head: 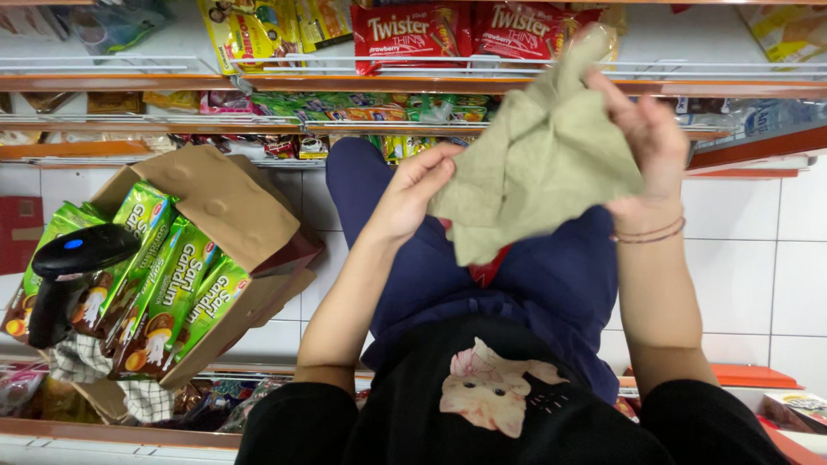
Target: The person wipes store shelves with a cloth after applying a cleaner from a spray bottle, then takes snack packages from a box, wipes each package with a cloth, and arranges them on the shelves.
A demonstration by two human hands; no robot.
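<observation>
While both arms are raised in front of the store shelving, the person holds a crumpled olive-green cloth between the two hands, above the lap. The left hand grips the cloth's lower left edge, fingers curled closed around the fabric, thumb side toward the camera. The right hand holds the cloth's right side; its fingers are partly closed, pinching the fabric, with some fingertips hidden behind the folds. Two thin bracelets sit at the right wrist. The cloth hangs bunched, its top corner reaching up in front of the red snack packs on the upper shelf. Below the cloth, the person's dark blue trousers and a black shirt with a pale cat print are visible.

To the left, well apart from both hands, an open cardboard box stands tilted, filled with green biscuit packs set side by side. A black handheld scanner rests against the leftmost packs. A checkered cloth lies beneath the box's lower edge. The middle shelf carries mixed green and yellow packets. White floor tiles show at right.
</observation>
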